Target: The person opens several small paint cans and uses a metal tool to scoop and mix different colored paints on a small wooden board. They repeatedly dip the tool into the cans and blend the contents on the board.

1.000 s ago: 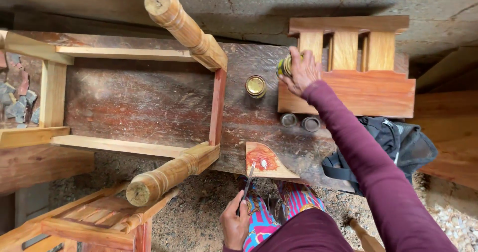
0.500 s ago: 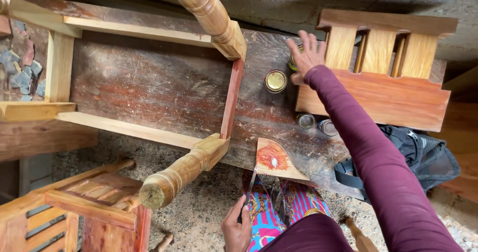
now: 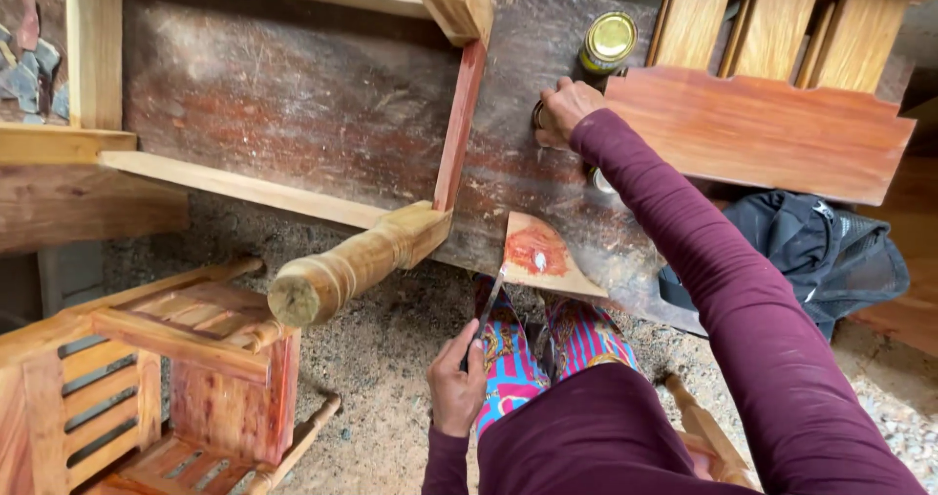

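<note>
My left hand (image 3: 457, 383) is low in the view, over my lap, gripping a thin flat blade (image 3: 490, 304) that points up toward a small triangular wood offcut (image 3: 562, 270) smeared with red-orange paste. My right hand (image 3: 569, 109) reaches across the dark stained board (image 3: 293, 114) and is closed over a small round tin (image 3: 536, 116), only the edge of which shows. A can with a gold lid (image 3: 608, 41) stands just beyond that hand. Another small container (image 3: 598, 177) peeks out from under my right sleeve.
An upturned pale wood frame with a turned leg (image 3: 342, 265) and a red rail (image 3: 457, 129) lies on the board. A reddish slatted furniture panel (image 3: 772, 129) is at the right, a small wooden crate-like stool (image 3: 186, 358) at lower left, and a dark bag (image 3: 831, 251) on the sandy ground.
My right hand has drawn back from beside the gold-lidded can and closed over a small tin nearer me. The view has tilted down and moved closer. My left hand stays with the blade.
</note>
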